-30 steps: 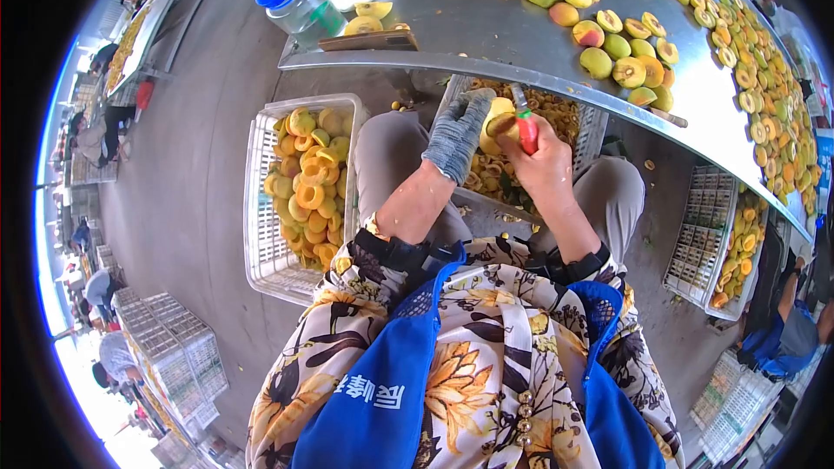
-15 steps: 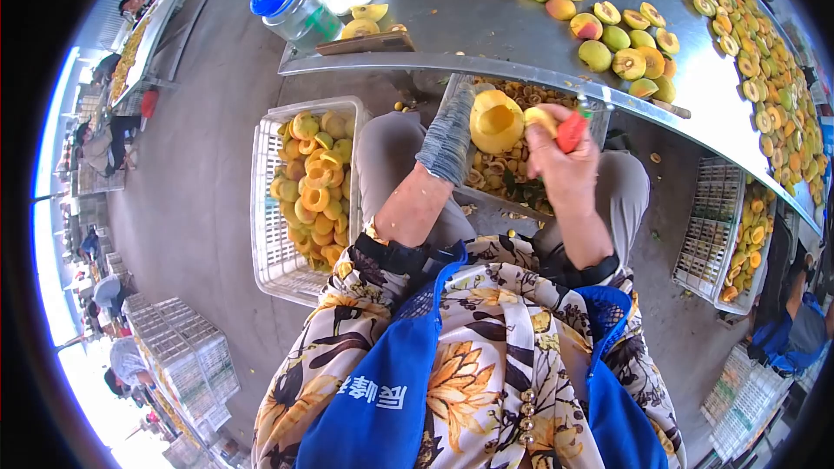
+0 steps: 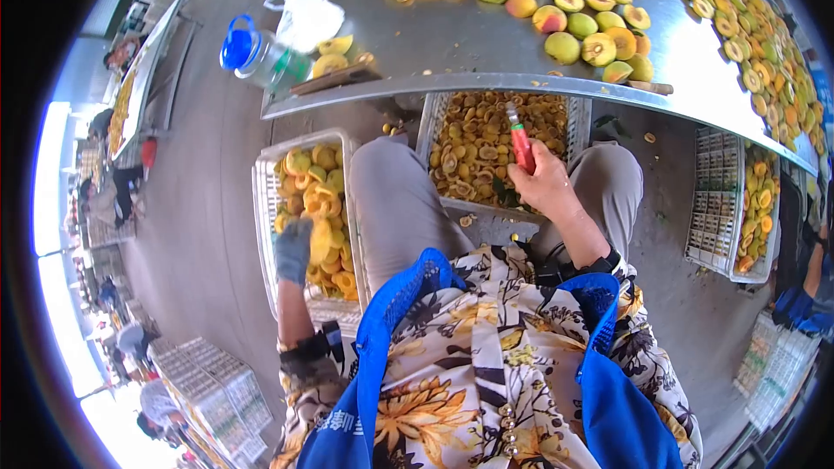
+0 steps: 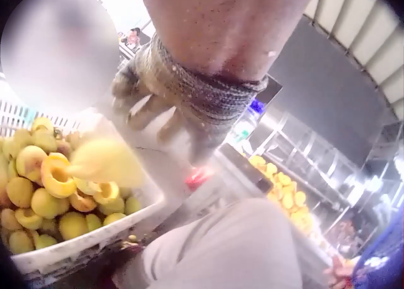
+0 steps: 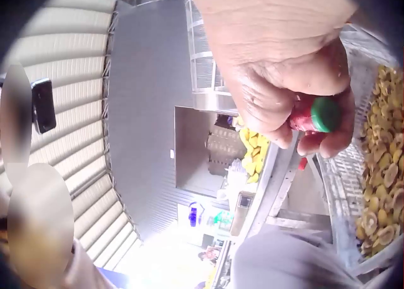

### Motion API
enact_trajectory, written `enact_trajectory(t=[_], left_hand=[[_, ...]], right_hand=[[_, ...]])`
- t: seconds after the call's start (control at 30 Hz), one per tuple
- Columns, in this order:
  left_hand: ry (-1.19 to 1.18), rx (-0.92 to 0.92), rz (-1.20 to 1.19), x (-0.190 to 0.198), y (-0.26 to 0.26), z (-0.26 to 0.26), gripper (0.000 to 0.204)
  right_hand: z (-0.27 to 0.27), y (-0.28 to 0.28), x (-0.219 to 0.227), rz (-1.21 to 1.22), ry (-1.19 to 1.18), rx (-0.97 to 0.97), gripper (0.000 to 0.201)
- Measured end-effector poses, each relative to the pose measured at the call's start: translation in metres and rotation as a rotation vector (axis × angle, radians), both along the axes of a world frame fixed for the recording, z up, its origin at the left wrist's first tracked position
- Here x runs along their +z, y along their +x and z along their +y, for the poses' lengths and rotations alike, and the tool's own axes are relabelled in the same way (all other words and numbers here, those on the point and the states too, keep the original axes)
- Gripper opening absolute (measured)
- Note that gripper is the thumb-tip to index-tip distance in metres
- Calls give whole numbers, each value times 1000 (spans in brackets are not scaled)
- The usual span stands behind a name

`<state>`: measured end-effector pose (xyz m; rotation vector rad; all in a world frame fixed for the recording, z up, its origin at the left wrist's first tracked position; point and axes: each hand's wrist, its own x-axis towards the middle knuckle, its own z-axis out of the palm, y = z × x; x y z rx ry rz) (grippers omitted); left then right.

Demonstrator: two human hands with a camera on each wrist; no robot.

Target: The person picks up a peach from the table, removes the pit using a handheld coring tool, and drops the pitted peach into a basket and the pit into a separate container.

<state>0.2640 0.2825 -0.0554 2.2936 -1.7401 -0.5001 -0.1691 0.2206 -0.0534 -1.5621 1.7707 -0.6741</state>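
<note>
My gloved left hand [image 3: 294, 250] is over the left crate [image 3: 263, 239], which holds hollowed yellow peach halves [image 3: 334, 178]. In the left wrist view the glove [image 4: 186, 103] has its fingers spread apart, and a blurred yellow peach piece [image 4: 107, 163] is below them, clear of the hand, over the fruit. My bare right hand [image 3: 549, 182] grips a red-handled coring tool [image 3: 522, 148] with its metal tip pointing away from me. A green end cap [image 5: 326, 114] shows on the handle in the right wrist view. Under the tool is the middle crate [image 3: 580, 126], full of pits and scraps [image 3: 478, 143].
A metal table [image 3: 434, 30] lies ahead, its edge [image 3: 452, 83] above the middle crate. It carries halved peaches [image 3: 599, 48], a blue-lidded jar [image 3: 248, 48] and a white plastic bag [image 3: 306, 19]. Another fruit crate [image 3: 717, 200] stands at the right. My knees flank the middle crate.
My left hand has moved from the middle crate to the left crate with a peach and opened its fingers. The right hand keeps the coring tool; the piece beside it is gone.
</note>
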Motion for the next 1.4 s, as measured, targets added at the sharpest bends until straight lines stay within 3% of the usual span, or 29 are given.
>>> enact_trajectory(t=[0.03, 0.07, 0.13, 0.2, 0.3, 0.37, 0.4, 0.47, 0.53, 0.57, 0.7, 0.8, 0.83, 0.87, 0.9, 0.97, 1.03, 1.07, 1.2, 1.23, 1.33, 1.4], left_hand=[[290, 240, -269, 29, -22, 0, 29], [285, 226, -272, 31, -27, -9, 29], [-24, 115, -68, 31, -37, -32, 31], [-260, -7, 281, 48, -104, -80, 31], [-368, -423, 333, 44, -214, -162, 29], [-283, -750, 95, 50, -292, -205, 36], [-319, -830, -19, 22, -327, -234, 42], [-94, -959, -161, 48, -394, -248, 47], [74, -1153, -439, 30, -437, -269, 48], [76, -1161, -429, 25, -445, -274, 48], [118, -1114, -406, 8, -455, -292, 57], [-58, -1110, -251, 4, -427, -295, 51], [-29, -930, 213, 10, -416, -283, 48], [5, -719, 660, 15, -404, -271, 46], [6, -723, 645, 18, -390, -261, 46], [423, -383, 1841, 23, -362, -242, 44], [365, -211, 1885, 21, -346, -220, 47], [319, -128, 1855, 20, -338, -209, 49], [300, -137, 1885, 15, -316, -175, 45], [222, 15, 1878, 12, -316, -170, 38], [101, 23, 1874, 17, -312, -157, 33], [131, 14, 1888, 12, -305, -154, 30]], right_hand=[[0, 0, 9, -276, 147, -29, 40], [1, 2, 14, -554, 292, -52, 40], [1, 1, 15, -665, 262, -71, 40], [2, -4, 22, -867, 295, -173, 42], [5, -18, 29, -905, 192, -380, 38], [12, -40, 36, -883, 159, -496, 38], [17, -51, 40, -885, 130, -537, 37], [27, -72, 54, -883, 63, -628, 36], [38, -89, 60, -804, -24, -612, 36], [42, -96, 66, -860, -21, -630, 30], [43, -98, 61, -856, -181, -608, 18], [33, -86, 67, -886, -76, -494, 18], [32, -84, 61, -899, 22, -470, 20], [28, -78, 46, -809, -94, -401, 28], [24, -74, 37, -681, -125, -344, 31], [15, -64, 32, -567, -153, -276, 34], [6, -51, 35, -359, -238, -216, 37], [2, -44, 37, -367, -236, -208, 37], [-3, -20, 41, -317, -121, -107, 40], [-4, -14, 32, -336, -154, -69, 40], [0, -4, 24, -380, -168, -24, 41], [4, -4, 25, -218, -15, 39, 39]])
